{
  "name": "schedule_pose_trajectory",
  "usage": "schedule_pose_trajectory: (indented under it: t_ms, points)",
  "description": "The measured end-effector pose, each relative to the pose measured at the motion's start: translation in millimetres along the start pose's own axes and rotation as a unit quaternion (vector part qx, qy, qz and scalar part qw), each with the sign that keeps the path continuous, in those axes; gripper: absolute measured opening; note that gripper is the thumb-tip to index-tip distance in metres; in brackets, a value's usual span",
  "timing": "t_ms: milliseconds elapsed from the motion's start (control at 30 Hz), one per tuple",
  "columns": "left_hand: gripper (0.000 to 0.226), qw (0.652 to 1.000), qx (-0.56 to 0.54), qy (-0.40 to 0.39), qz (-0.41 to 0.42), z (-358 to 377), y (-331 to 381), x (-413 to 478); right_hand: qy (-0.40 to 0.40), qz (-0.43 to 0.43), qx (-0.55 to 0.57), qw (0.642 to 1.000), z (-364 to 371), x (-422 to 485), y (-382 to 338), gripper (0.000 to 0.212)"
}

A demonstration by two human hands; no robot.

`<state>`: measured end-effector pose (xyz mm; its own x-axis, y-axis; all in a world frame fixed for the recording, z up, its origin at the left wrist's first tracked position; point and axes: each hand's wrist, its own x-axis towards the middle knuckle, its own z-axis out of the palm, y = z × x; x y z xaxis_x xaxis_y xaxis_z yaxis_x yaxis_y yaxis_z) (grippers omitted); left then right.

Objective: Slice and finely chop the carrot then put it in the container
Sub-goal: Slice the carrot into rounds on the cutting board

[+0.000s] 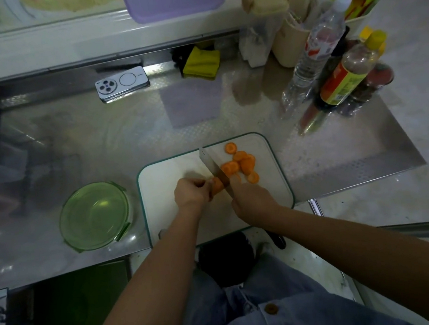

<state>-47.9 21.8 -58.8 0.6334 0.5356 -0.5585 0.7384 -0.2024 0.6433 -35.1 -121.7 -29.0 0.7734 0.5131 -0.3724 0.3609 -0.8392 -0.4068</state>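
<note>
Since only a short carrot stub (217,185) is left to cut, the left hand (191,195) has its fingers curled round it, tips tucked back, I'd guess to keep them off the edge. The right hand (253,200) is wrapped round the knife (212,166). You can't see the handle under the hand, but the blade runs away from the person, its flat side right up against the stub's cut face. The cut rounds (240,164) are piled on the right side of the blade, towards the far right of the cutting board (163,176), so they're clear of the cutting spot. The green container (94,216) sits open on the counter (230,122) just left of the board, handy for scraping into later. Nothing's in it yet as far as I can tell. Slicing looks nearly finished to me, and the fine chopping hasn't been started.
</note>
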Motion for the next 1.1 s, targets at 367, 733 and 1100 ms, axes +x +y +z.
schedule_pose_trajectory:
  t_ms: [367,733,1100]
  points:
    - [0.03,0.998,0.053,0.024,0.027,0,1,-7,-0.018,-0.002,0.047,0.999,-10,1,6,0.044]
    - [0.03,0.932,0.226,0.027,0.283,-6,-11,-15,-0.005,-0.013,0.022,1.0,-7,-5,10,0.036]
    - [0.02,0.932,0.217,0.008,0.29,2,-11,-11,0.001,-0.018,0.056,0.998,-2,14,2,0.034]
